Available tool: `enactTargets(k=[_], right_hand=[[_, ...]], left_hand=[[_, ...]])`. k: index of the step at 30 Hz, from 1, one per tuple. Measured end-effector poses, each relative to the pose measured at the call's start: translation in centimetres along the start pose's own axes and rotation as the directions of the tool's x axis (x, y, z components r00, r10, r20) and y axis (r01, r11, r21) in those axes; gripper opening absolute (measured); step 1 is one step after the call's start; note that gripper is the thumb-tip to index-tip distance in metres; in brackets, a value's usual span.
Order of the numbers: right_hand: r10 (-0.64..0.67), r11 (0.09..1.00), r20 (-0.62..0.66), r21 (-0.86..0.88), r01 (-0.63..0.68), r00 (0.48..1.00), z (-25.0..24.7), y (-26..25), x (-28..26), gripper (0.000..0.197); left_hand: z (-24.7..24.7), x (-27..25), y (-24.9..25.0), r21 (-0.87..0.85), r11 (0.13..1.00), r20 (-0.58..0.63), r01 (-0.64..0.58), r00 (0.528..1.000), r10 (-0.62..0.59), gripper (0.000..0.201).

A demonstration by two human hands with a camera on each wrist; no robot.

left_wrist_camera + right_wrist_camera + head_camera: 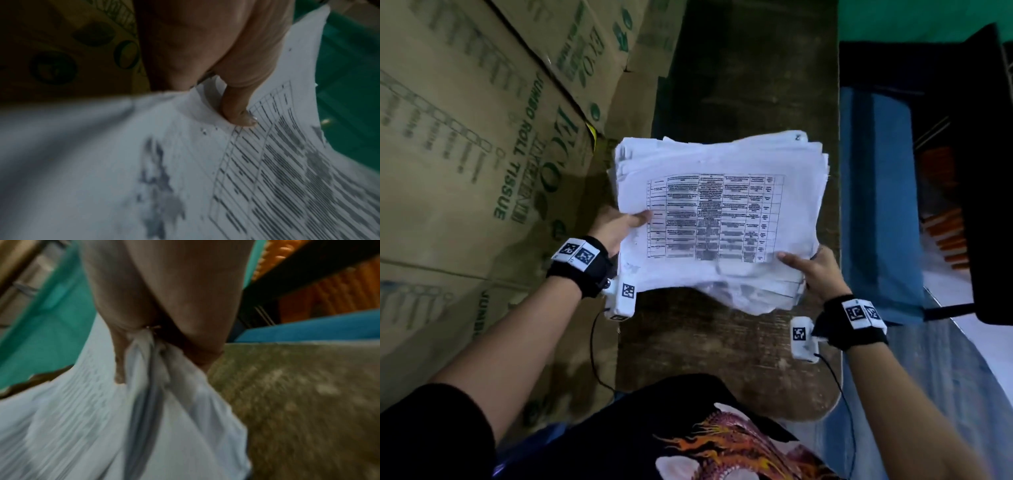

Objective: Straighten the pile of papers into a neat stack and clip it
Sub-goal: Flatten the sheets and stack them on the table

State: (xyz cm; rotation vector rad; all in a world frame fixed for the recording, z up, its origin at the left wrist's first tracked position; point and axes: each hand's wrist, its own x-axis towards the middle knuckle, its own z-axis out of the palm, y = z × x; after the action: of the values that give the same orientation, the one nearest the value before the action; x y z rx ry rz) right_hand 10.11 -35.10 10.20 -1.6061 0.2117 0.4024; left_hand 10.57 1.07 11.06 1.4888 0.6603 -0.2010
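Between both hands, the papers [719,219] hang above the table [722,342]. Left grip [616,224] pinches the left edge, thumb on top; right grip [810,270] clamps the near-right corner. Probably holding 2 sides to square those ragged edges. No clip visible.

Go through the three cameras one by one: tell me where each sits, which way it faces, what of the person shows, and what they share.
Head: worn on the head, looking forward and down at the pile of papers above the wooden table; both forearms, left hand and right hand show.
Left wrist: looks along the left hand; its thumb presses the printed top sheet.
Right wrist: looks along the right hand, fingers gripping the bunched edge of the pile, table beyond.
Shared: all three show the pile; the printed table shows in head and left wrist.
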Motion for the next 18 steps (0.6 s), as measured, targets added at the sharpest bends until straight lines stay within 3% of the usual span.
enactTargets(k=[3,6,7,8,10,11,15,18], right_hand=[[-0.187,0.964,-0.089,-0.206,0.165,0.978,0.9,-0.9,0.4,0.018],[-0.306,0.944,-0.239,-0.199,0.262,0.921,1.6,-0.6,0.3,0.013],[-0.311,0.945,-0.264,-0.185,0.268,0.913,1.5,-0.3,0.2,0.012],[-0.301,0.95,-0.264,-0.161,0.266,0.916,1.3,-0.2,0.0,0.014],[-0.269,0.961,-0.234,-0.133,0.243,0.934,0.8,0.2,0.0,0.032],[-0.257,0.964,-0.229,-0.129,0.233,0.939,0.5,0.5,0.2,0.042],[-0.185,0.982,-0.25,-0.078,0.171,0.95,-1.7,2.2,2.0,0.045],[-0.115,0.991,-0.229,-0.088,0.097,0.967,-1.7,3.0,2.7,0.056]], left_hand=[[1.3,-0.6,-0.1,0.015,0.987,-0.171,-0.163,0.972,0.163,0.038],[1.6,-0.8,-1.3,0.1,0.954,-0.286,-0.283,0.91,0.3,0.075],[1.4,-1.0,-1.9,0.155,0.944,-0.25,-0.292,0.913,0.324,0.081],[1.2,-1.1,-2.4,0.197,0.932,-0.192,-0.306,0.92,0.343,0.075],[1.2,-1.5,-3.7,0.172,0.928,-0.117,-0.331,0.928,0.353,0.047],[1.2,-1.7,-4.1,0.155,0.923,-0.104,-0.351,0.924,0.369,0.042],[0.5,-0.7,-4.3,0.145,0.892,0.109,-0.429,0.903,0.416,0.054],[-0.2,1.5,-5.4,0.174,0.919,0.139,-0.354,0.933,0.333,0.064]])
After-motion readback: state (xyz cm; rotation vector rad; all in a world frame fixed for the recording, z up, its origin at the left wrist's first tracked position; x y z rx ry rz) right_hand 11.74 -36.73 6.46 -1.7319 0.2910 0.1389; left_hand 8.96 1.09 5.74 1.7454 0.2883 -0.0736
